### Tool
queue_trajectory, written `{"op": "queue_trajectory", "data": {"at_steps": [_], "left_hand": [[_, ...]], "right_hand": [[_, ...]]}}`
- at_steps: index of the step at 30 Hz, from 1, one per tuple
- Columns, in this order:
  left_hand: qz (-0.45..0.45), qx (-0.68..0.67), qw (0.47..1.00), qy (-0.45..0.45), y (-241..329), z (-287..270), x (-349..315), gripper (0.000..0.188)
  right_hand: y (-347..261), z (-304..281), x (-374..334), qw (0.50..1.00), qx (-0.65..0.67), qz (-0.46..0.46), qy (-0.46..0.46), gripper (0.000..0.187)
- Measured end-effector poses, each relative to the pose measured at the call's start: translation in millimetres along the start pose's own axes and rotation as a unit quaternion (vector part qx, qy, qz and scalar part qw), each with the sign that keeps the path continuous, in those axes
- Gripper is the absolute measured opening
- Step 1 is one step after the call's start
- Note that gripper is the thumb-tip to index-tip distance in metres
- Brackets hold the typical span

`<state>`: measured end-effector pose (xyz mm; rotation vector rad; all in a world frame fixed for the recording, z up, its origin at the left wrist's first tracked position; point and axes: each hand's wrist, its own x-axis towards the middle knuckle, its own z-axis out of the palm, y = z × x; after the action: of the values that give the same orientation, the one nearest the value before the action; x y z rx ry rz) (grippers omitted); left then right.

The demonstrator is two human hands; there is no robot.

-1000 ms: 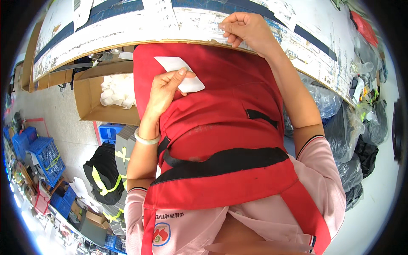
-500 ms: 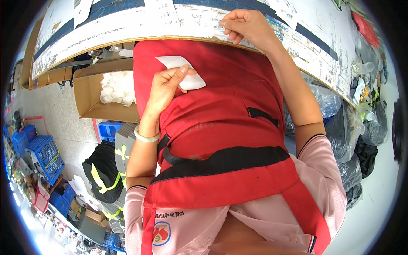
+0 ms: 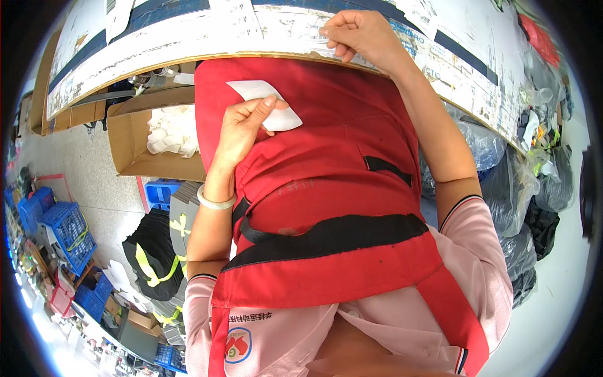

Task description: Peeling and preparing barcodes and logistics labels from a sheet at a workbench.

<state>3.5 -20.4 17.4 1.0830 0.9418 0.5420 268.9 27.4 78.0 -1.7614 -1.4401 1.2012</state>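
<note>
My left hand (image 3: pixel 242 125) holds a white paper piece (image 3: pixel 267 103) against my red apron (image 3: pixel 326 188), pinched between thumb and fingers. My right hand (image 3: pixel 355 31) reaches to the worn edge of the cardboard-topped table (image 3: pixel 188 38), its fingertips pinched on something small and white at the table's surface; what it grips is too small to tell. A pale bangle (image 3: pixel 215 201) circles my left wrist.
An open cardboard box (image 3: pixel 135 141) with white scraps (image 3: pixel 169 132) stands under the table at my left. Blue crates (image 3: pixel 59 226) and black bags with yellow straps (image 3: pixel 154 261) sit on the floor. Dark plastic bags (image 3: pixel 521 207) pile up at my right.
My left hand with the paper piece has shifted slightly; my right hand stays at the table edge.
</note>
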Motion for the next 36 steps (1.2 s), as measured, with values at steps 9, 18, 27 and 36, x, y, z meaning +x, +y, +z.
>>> {"op": "queue_trajectory", "data": {"at_steps": [9,18,27,36], "left_hand": [[0.0,0.012,1.0,0.007,1,1,0,0.034],[0.03,-0.048,0.998,0.034,5,0,-6,0.024],[0.094,-0.081,0.992,0.027,34,14,-8,0.017],[0.102,-0.093,0.988,0.063,34,20,-14,0.011]], "right_hand": [[2,5,-1,1.0,-0.004,-0.026,-0.006,0.021],[-1,6,-26,0.996,0.052,-0.075,-0.004,0.017],[-23,29,-62,0.977,0.099,-0.143,-0.125,0.014],[-11,19,-56,0.983,0.098,-0.154,-0.022,0.022]]}}
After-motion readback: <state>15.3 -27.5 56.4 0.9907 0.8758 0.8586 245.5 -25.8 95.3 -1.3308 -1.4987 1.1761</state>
